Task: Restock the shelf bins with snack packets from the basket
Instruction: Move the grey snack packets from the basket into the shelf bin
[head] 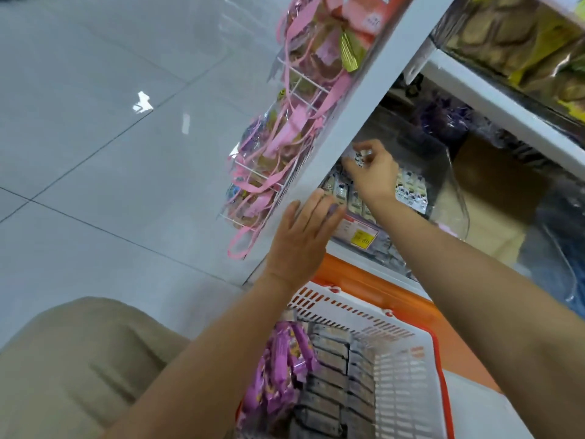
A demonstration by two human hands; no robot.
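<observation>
A white and orange basket [408, 375] stands below me, holding purple snack packets [281, 372] on its left and rows of grey-white packets [329, 388] beside them. My right hand [373, 175] reaches into a clear plastic shelf bin [449, 191] and pinches a small white packet with dark print [359, 156] above the packets lying in the bin [411, 191]. My left hand [300, 242] is held flat with straight fingers at the bin's front edge, next to the white shelf upright.
A white shelf upright [364, 103] runs diagonally past the bin. Pink-ribboned gift bags [285, 147] hang on a wire rack at its left side. A yellow price tag [361, 239] is on the bin front. More snack bags [512, 36] fill the upper shelf. Grey tiled floor lies left.
</observation>
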